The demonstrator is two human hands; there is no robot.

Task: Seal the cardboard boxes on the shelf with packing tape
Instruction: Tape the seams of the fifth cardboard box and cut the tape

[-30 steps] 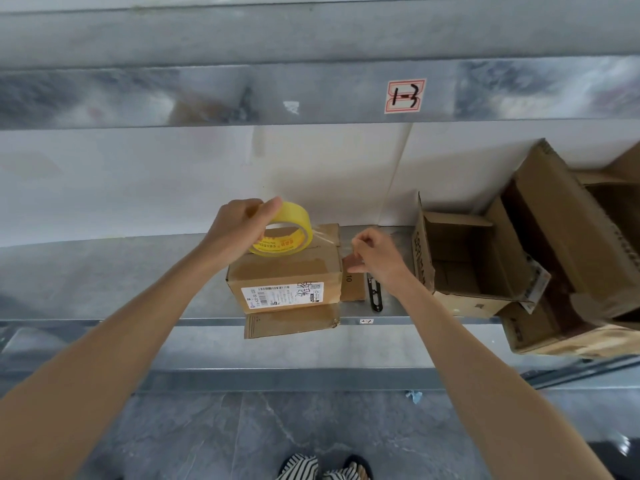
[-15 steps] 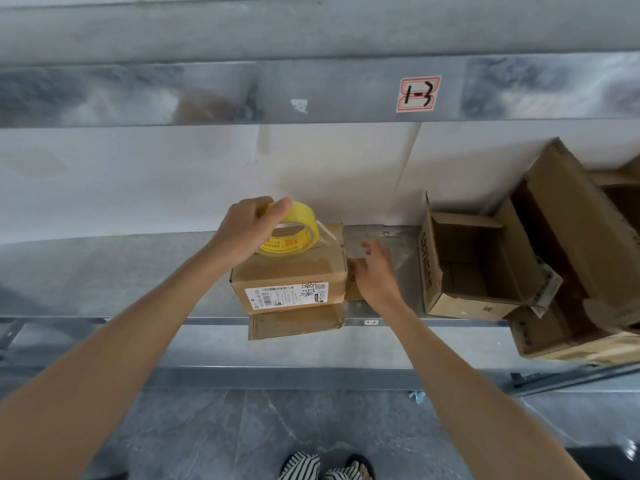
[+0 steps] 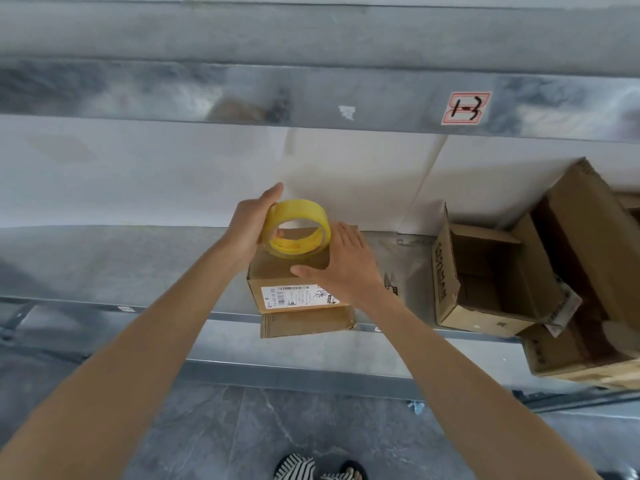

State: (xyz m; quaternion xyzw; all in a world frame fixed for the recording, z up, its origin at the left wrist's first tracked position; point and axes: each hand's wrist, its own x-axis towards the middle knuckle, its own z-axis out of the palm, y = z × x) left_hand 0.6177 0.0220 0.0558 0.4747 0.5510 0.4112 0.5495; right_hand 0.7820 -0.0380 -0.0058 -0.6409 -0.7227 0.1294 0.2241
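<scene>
Cardboard box (image 3: 270,271) sits at the front edge of the metal shelf (image 3: 138,265), a lower flap hanging over the lip. In the head view, the left hand (image 3: 251,230) grips the yellow tape roll (image 3: 298,247) over the box top, thumb on the rim and fingers in the core. The right hand (image 3: 346,268) lies flat, fingers straight, on the top's right side. To seal well, that palm should probably hold the flaps closed while the roll draws the tape taut along the seam, then rub the strip down. Open boxes (image 3: 485,271) stand to the right.
</scene>
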